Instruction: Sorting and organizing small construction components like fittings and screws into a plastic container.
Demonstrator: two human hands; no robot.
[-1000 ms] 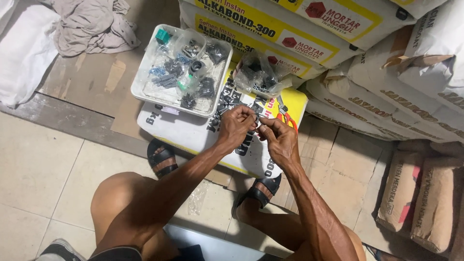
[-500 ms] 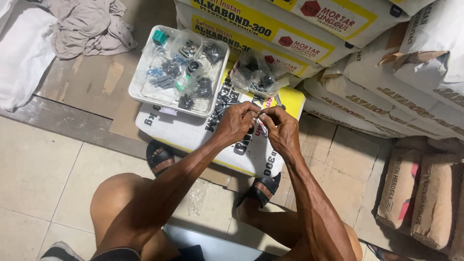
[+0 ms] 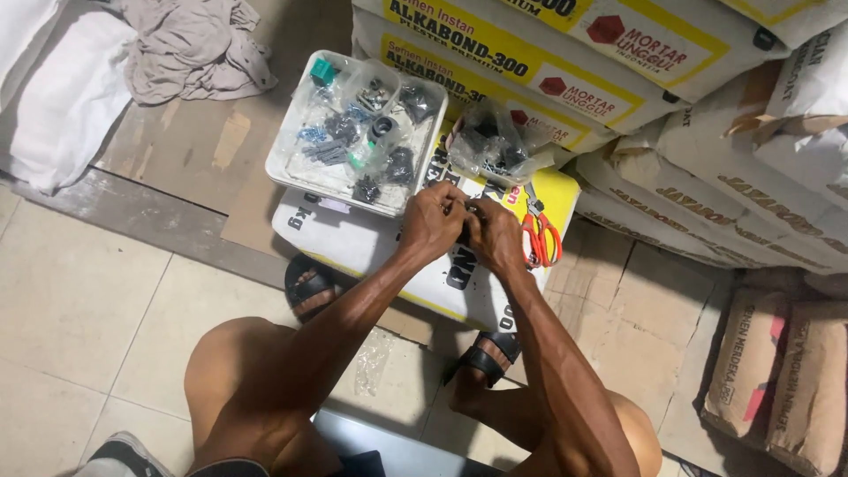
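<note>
Both hands meet over a white and yellow sack (image 3: 353, 243) that lies flat and serves as a work surface. The left hand (image 3: 433, 221) and the right hand (image 3: 496, 237) are curled, fingertips pinched together on a small dark part (image 3: 465, 225) between them; what the part is cannot be told. Just behind the hands sits a white tray (image 3: 291, 172) of little bagged hardware pieces, with a clear plastic bag (image 3: 495, 146) of dark parts beside it. Orange-handled scissors (image 3: 539, 237) lie right of the right hand. Stacked mortar sacks (image 3: 724, 168) rise behind, a grey cloth (image 3: 190, 49) lies on cardboard, and the floor is pale tile (image 3: 79, 309).
</note>
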